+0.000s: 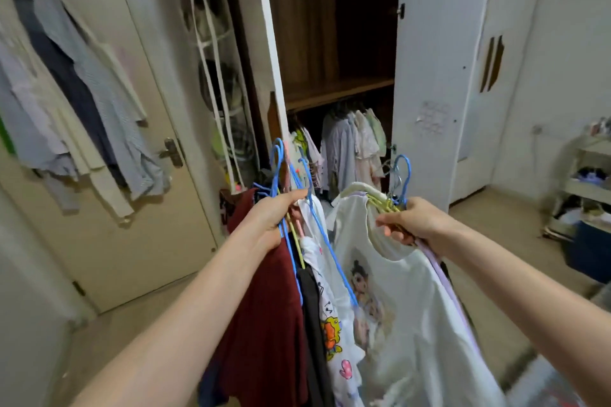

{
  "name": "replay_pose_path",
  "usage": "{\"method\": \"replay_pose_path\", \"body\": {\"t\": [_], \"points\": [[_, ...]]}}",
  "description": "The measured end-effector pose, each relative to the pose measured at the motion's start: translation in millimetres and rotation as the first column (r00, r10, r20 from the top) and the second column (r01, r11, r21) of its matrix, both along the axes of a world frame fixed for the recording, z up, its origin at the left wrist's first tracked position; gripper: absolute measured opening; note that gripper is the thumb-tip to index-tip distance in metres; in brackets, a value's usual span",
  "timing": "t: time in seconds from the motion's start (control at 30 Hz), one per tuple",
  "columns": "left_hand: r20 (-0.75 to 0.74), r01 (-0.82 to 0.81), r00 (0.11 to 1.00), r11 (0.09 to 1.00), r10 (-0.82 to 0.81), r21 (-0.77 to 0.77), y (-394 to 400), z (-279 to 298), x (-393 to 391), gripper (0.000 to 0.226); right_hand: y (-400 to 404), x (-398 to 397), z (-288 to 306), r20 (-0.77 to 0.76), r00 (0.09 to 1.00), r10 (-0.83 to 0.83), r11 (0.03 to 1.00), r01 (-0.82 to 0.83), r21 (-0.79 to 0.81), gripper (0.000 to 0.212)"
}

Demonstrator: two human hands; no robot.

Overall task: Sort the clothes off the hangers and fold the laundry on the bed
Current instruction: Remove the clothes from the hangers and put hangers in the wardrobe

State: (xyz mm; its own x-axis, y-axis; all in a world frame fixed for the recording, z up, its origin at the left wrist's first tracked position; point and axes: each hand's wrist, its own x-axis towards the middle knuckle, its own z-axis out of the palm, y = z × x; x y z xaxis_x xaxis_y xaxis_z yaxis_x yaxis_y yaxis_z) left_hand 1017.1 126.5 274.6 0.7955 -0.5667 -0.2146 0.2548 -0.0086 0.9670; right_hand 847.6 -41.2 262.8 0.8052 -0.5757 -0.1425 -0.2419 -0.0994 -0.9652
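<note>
White wardrobe (426, 76) stands open beyond both grips, with small clothes on its rail, and a door (139, 208) with shirts hanging on it is far out from the left grip.

Below the left hand (274, 218) hangs the bigger bundle: a dark red garment (264, 324) on the outer side, a black one beside it, then a white garment with cartoon prints (330, 334) toward the middle. This hand is closed around the necks of several thin hangers (281, 168), blue, yellow and pink, and their hooks stand up just above the fist.

Below the right hand (416, 221) hangs a white T-shirt (413, 307) with a printed figure on the chest, and a lilac garment shows behind it. The fingers of this hand are curled around another set of hangers (396, 182), pale yellow with a blue hook above the grip.

I judge the clothes to be light and soft; they will swing and slide easily. The hangers look thin and a little springy, and their hooks may tangle with each other. The best place to hold is at the necks, just under the hooks, as now. To take a shirt off, it seems better to hold the fabric at the shoulder and pull the hanger out through the collar.
</note>
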Motion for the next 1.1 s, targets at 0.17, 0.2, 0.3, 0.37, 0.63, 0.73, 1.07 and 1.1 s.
{"method": "replay_pose_path", "body": {"t": [0.17, 0.2, 0.3, 0.37, 0.63, 0.73, 1.07, 1.1], "points": [[-0.035, 0.098, 0.995, 0.993, -0.096, 0.062, -66, -20, 92, 0.018, -55, 76, -1, -0.051, 0.981, -0.188, 0.973, 0.179, -0.147, 0.024], [-0.047, 0.120, 0.992, 0.991, -0.117, 0.062, -82, -24, 104, 0.018, -67, 85, -1, -0.063, 0.974, -0.220, 0.964, 0.207, -0.165, 0.025], [-0.101, 0.190, 0.978, 0.979, -0.182, 0.069, -135, -34, 134, 0.014, -106, 106, -1, -0.075, 0.954, -0.289, 0.943, 0.271, -0.192, 0.026], [-0.134, 0.223, 0.968, 0.972, -0.212, 0.075, -174, -41, 152, 0.013, -139, 120, -2, -0.057, 0.947, -0.317, 0.935, 0.303, -0.183, 0.024], [-0.201, 0.188, 0.965, 0.979, -0.170, 0.073, -337, -63, 226, 0.019, -302, 205, -21, -0.036, 0.947, -0.318, 0.927, 0.303, -0.223, 0.024], [-0.242, 0.126, 0.964, 0.991, -0.109, 0.055, -396, -63, 258, 0.016, -366, 249, -21, -0.099, 0.953, -0.286, 0.933, 0.254, -0.256, 0.028], [-0.275, 0.086, 0.959, 0.994, -0.065, 0.065, -541, -96, 374, 0.015, -534, 439, -55, -0.163, 0.982, -0.095, 0.973, 0.057, -0.226, 0.031], [-0.276, 0.082, 0.959, 0.994, -0.060, 0.071, -554, -103, 387, 0.017, -546, 455, -60, -0.161, 0.984, -0.080, 0.976, 0.044, -0.211, 0.030]]}}
